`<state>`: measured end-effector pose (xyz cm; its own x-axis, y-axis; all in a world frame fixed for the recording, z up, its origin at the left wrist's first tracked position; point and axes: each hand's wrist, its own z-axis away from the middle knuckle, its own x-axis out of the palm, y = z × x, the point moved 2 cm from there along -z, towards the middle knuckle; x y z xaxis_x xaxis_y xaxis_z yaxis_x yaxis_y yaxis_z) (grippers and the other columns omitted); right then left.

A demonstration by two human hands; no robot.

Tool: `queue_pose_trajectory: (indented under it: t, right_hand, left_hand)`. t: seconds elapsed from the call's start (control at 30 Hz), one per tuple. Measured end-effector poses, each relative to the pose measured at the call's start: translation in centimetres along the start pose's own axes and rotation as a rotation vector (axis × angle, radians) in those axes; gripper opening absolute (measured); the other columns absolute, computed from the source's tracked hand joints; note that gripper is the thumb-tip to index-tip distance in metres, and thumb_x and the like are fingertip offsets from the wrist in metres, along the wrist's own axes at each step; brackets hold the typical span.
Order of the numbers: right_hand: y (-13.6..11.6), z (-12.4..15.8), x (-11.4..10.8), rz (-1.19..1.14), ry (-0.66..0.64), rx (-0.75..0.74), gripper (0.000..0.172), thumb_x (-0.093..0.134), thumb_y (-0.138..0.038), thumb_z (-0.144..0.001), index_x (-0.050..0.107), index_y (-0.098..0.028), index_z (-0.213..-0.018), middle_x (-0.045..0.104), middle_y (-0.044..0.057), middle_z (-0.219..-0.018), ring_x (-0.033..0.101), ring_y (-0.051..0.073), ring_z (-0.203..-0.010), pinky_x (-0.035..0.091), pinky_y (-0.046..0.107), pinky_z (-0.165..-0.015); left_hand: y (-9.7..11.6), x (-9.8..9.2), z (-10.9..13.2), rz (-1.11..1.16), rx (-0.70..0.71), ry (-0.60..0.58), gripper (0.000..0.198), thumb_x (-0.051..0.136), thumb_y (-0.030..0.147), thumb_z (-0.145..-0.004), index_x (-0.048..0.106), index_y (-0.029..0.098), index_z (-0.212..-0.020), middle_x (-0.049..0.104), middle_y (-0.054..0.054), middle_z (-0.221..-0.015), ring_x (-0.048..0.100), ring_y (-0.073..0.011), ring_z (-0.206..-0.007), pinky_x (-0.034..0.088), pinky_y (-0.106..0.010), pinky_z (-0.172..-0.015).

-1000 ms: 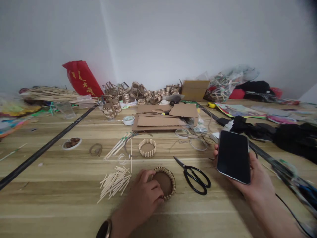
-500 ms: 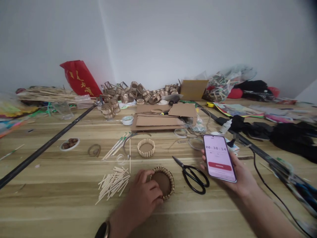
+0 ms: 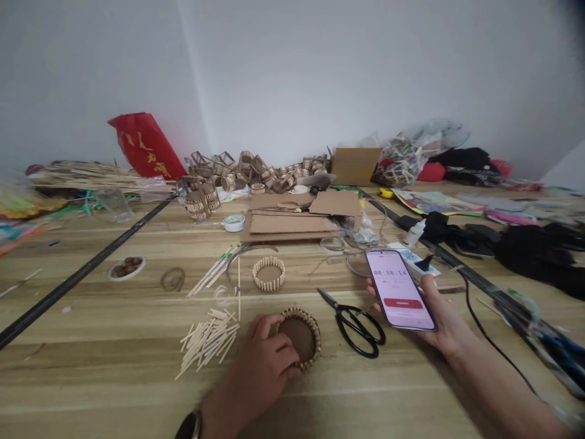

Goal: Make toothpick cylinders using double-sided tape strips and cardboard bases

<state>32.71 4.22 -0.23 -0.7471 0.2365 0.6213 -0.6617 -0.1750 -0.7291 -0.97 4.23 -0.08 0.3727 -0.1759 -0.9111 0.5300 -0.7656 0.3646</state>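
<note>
My left hand point(image 3: 262, 353) rests at the left side of a small round basket point(image 3: 316, 335), its fingers curled over the rim. The basket has a brown base and a wall of short wooden sticks. In my right hand point(image 3: 443, 323) is a smartphone point(image 3: 400, 286), raised above the table with its timer screen lit. Black-handled scissors point(image 3: 359, 326) lie between the basket and the phone. A pile of wooden sticks point(image 3: 208, 341) lies left of my left hand. Farther back stands a second stick ring point(image 3: 269, 283).
Cardboard sheets point(image 3: 292, 225) lie mid-table beyond a coiled strip point(image 3: 172, 279) and a bowl of brown balls point(image 3: 144, 267). Several finished stick pieces point(image 3: 247, 171) are heaped by the wall. On the right are a black cable point(image 3: 479, 329), a small bottle point(image 3: 415, 233) and dark cloth.
My right hand has shifted the phone slightly left, with its top edge tilted further left. My left hand keeps its place on the basket.
</note>
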Motion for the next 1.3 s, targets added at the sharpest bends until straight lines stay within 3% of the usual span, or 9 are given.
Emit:
queue_pose_trajectory:
  t: [0.13, 0.4, 0.5, 0.6, 0.7, 0.8, 1.03, 1.17, 1.3]
  right_hand:
    - [-0.3, -0.4, -0.4, 0.044, -0.003, 0.017, 0.078, 0.011, -0.063, -0.095, 0.069, -0.013, -0.108, 0.072, 0.021, -0.109, 0.071, 0.03, -0.096, 0.056, 0.051, -0.083]
    - [-0.9, -0.1, 0.1, 0.059, -0.004, 0.071, 0.067, 0.018, -0.058, -0.098, 0.068, -0.014, -0.109, 0.073, 0.021, -0.107, 0.071, 0.032, -0.096, 0.056, 0.052, -0.082]
    - [-0.9, 0.3, 0.3, 0.075, -0.03, 0.109, 0.051, 0.033, -0.05, -0.098, 0.066, -0.015, -0.112, 0.072, 0.02, -0.11, 0.07, 0.033, -0.099, 0.055, 0.052, -0.085]
    - [-0.7, 0.9, 0.3, 0.115, -0.058, 0.131, 0.029, 0.051, -0.026, -0.092, 0.063, -0.016, -0.116, 0.073, 0.017, -0.111, 0.068, 0.032, -0.104, 0.054, 0.052, -0.09]
    - [-0.4, 1.6, 0.2, 0.184, -0.067, 0.105, 0.05, 0.054, -0.003, -0.079, 0.056, -0.018, -0.127, 0.074, 0.014, -0.109, 0.067, 0.03, -0.106, 0.054, 0.052, -0.091]
    - [0.1, 1.7, 0.4, 0.215, -0.097, 0.067, 0.073, 0.052, 0.005, -0.074, 0.043, -0.024, -0.14, 0.072, 0.012, -0.114, 0.066, 0.029, -0.109, 0.054, 0.051, -0.091]
    - [0.7, 1.2, 0.2, 0.22, -0.087, 0.108, 0.074, 0.061, -0.001, -0.072, 0.043, -0.021, -0.141, 0.074, 0.014, -0.109, 0.066, 0.033, -0.108, 0.054, 0.05, -0.094]
    - [0.0, 1.2, -0.6, 0.205, -0.021, 0.192, 0.053, 0.059, -0.026, -0.087, 0.046, -0.017, -0.137, 0.074, 0.016, -0.108, 0.069, 0.031, -0.102, 0.059, 0.042, -0.085]
    - [-0.5, 1.0, -1.6, 0.273, 0.041, 0.246, 0.051, 0.049, -0.047, -0.093, 0.05, -0.016, -0.134, 0.077, 0.015, -0.093, 0.074, 0.028, -0.085, 0.062, 0.033, -0.068]
  left_hand:
    - [0.0, 0.1, 0.0, -0.007, 0.0, 0.002, 0.005, 0.064, 0.023, -0.087, 0.069, 0.023, -0.086, 0.069, 0.001, -0.091, 0.041, -0.0269, -0.123, 0.031, -0.046, -0.105]
    - [0.0, 0.0, 0.0, -0.001, 0.0, -0.001, 0.005, 0.064, 0.022, -0.087, 0.068, 0.024, -0.087, 0.07, 0.001, -0.092, 0.041, -0.0276, -0.123, 0.032, -0.046, -0.104]
    - [0.0, 0.1, -0.1, -0.004, -0.003, -0.009, 0.005, 0.064, 0.022, -0.087, 0.068, 0.023, -0.087, 0.069, 0.001, -0.093, 0.041, -0.0272, -0.123, 0.032, -0.046, -0.105]
    - [-0.1, 0.1, -0.1, -0.006, -0.012, -0.021, 0.004, 0.064, 0.022, -0.087, 0.068, 0.023, -0.087, 0.069, 0.001, -0.093, 0.04, -0.0274, -0.124, 0.032, -0.047, -0.105]
    - [0.1, -0.1, -0.1, 0.001, -0.016, -0.026, 0.005, 0.063, 0.022, -0.087, 0.068, 0.023, -0.088, 0.069, 0.001, -0.093, 0.04, -0.0277, -0.125, 0.032, -0.047, -0.105]
    - [0.1, -0.2, -0.1, 0.01, -0.012, -0.04, 0.006, 0.062, 0.021, -0.088, 0.068, 0.023, -0.088, 0.069, 0.0, -0.094, 0.041, -0.0276, -0.124, 0.032, -0.047, -0.105]
    - [-0.1, 0.1, -0.1, 0.003, -0.004, -0.021, 0.006, 0.062, 0.023, -0.088, 0.068, 0.023, -0.087, 0.069, 0.001, -0.093, 0.039, -0.0273, -0.125, 0.031, -0.046, -0.106]
    - [-0.2, 0.2, 0.0, -0.006, 0.008, 0.006, 0.005, 0.063, 0.022, -0.087, 0.068, 0.023, -0.087, 0.069, 0.001, -0.092, 0.041, -0.0276, -0.124, 0.032, -0.045, -0.104]
    - [-0.2, 0.3, 0.0, -0.009, 0.02, 0.027, 0.004, 0.064, 0.022, -0.086, 0.068, 0.023, -0.085, 0.069, 0.001, -0.091, 0.042, -0.0286, -0.122, 0.034, -0.046, -0.103]
